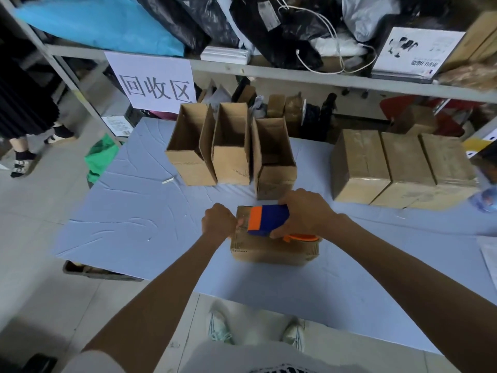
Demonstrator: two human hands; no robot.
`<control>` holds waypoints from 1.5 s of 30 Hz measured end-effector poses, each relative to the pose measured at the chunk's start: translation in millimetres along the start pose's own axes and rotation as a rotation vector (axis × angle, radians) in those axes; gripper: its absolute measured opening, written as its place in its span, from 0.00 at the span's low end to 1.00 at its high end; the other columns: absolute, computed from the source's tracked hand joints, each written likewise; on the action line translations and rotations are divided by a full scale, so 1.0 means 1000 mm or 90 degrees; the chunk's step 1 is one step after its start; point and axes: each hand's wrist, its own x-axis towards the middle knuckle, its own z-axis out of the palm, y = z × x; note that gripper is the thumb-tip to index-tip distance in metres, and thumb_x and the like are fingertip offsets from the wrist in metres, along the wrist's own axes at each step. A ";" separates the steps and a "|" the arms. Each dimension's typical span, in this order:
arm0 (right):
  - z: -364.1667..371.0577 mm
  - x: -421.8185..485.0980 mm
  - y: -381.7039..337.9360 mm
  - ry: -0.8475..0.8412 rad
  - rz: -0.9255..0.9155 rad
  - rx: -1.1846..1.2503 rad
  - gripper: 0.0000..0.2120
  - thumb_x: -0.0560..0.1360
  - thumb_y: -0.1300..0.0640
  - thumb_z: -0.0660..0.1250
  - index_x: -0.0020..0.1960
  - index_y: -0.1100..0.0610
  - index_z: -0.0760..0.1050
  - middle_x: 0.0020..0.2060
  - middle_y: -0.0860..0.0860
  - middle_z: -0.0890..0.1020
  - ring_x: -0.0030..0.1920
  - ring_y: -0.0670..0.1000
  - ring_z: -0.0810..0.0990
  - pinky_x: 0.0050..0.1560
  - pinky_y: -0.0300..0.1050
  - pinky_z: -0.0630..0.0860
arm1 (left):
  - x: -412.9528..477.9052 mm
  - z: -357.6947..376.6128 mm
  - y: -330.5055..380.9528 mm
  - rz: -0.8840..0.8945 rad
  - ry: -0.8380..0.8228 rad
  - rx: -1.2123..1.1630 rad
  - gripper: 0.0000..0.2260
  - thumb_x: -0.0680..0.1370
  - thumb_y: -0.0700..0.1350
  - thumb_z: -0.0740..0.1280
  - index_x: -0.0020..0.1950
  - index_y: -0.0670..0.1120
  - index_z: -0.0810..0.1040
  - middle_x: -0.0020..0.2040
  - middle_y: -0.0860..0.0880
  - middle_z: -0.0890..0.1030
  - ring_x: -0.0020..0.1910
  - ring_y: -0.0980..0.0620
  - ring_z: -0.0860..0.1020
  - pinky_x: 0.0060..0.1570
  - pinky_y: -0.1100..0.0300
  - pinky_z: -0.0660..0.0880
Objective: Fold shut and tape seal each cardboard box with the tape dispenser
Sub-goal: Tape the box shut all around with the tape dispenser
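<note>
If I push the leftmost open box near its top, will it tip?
Probably: the open box stands tall on a small base. No contents show, so it is likely light. The next box, close beside it, might block a fall rightward.

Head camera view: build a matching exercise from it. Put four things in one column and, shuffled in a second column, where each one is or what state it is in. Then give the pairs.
Column one
1. tape dispenser
2. open boxes
3. sealed boxes
4. paper sign

Column two
A. hangs from the shelf edge
B. in a row on the right side of the table, tops shut
C. gripped by the right hand, on top of the near box
D. stand at the table's far side, tops open

Pairs: 1-C, 2-D, 3-B, 4-A.
</note>
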 end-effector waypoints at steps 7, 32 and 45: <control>-0.008 -0.022 0.030 -0.016 0.023 -0.003 0.33 0.62 0.35 0.75 0.61 0.50 0.73 0.52 0.47 0.80 0.48 0.46 0.75 0.45 0.38 0.69 | 0.001 0.006 0.001 0.068 0.011 0.034 0.14 0.74 0.47 0.71 0.41 0.34 0.82 0.33 0.43 0.78 0.40 0.45 0.79 0.39 0.56 0.73; 0.015 -0.010 0.040 0.001 0.020 0.070 0.28 0.58 0.38 0.77 0.53 0.49 0.76 0.46 0.46 0.82 0.45 0.47 0.78 0.45 0.39 0.74 | 0.020 -0.039 -0.026 0.069 0.077 0.080 0.10 0.75 0.47 0.69 0.46 0.39 0.77 0.40 0.48 0.75 0.43 0.45 0.77 0.40 0.57 0.71; 0.017 -0.008 0.047 0.003 0.028 0.105 0.31 0.58 0.37 0.77 0.56 0.49 0.75 0.50 0.46 0.81 0.48 0.47 0.77 0.49 0.42 0.76 | 0.001 0.022 0.003 0.301 -0.054 -0.046 0.13 0.72 0.29 0.65 0.38 0.48 0.75 0.32 0.56 0.74 0.32 0.58 0.71 0.31 0.74 0.69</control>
